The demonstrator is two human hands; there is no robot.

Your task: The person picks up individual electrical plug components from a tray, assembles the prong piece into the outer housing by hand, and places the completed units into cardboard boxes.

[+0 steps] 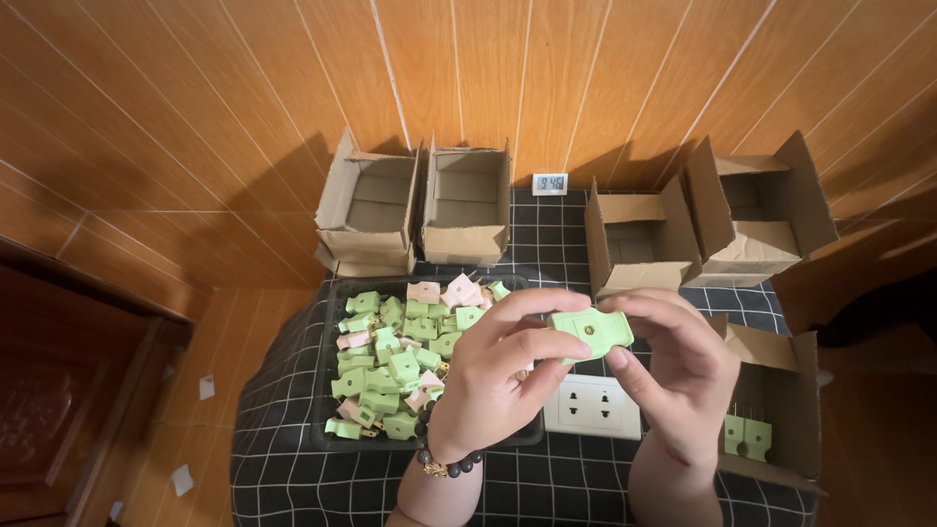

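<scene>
Holding a green plug point(592, 333) between both hands, raised above a checked black cloth point(293, 459); left hand point(498, 376) closed on its near-left edge with thumb and forefinger, right hand point(673, 366) pinching its right end, thumb beneath and fingers curled over the top. Directly under the grip, flat on the cloth, a white socket plate point(592, 406). Left of the grip, partly behind the left hand, a black tray point(332, 444) heaped with green and pink plugs point(390, 361). Right of the grip and lower, an open cardboard box point(781, 410) with two green plugs standing inside, prongs up. Beyond the grip, along the wooden wall, four more open cardboard boxes point(467, 200), two on each side, with a small digital display point(549, 183) between the pairs. Beaded bracelet point(449, 464) on the left wrist
</scene>
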